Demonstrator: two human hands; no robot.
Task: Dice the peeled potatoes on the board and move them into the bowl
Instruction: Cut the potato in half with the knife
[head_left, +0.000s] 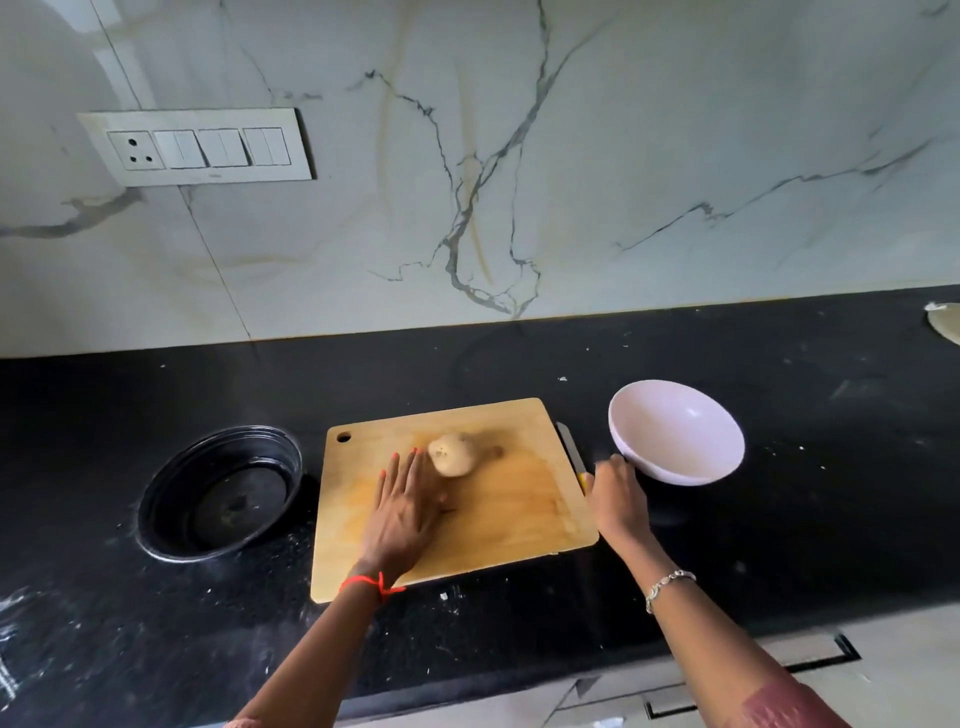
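Observation:
A peeled, pale potato (453, 454) lies whole near the middle of the wooden cutting board (519, 514). My left hand (408, 506) rests flat on the board with straight fingers, its fingertips touching the potato's left side. A knife (571, 453) lies along the board's right edge, blade pointing away, its yellow handle under my right hand (615, 496), whose fingers curl around it. The white bowl (675, 431) stands empty just right of that hand, tilted toward me.
A round black recessed bin (221, 491) sits in the black counter left of the board. The marble wall with a switch panel (200, 147) rises behind. A pale object (945, 322) shows at the far right edge. Cabinet fronts lie below the counter's front edge.

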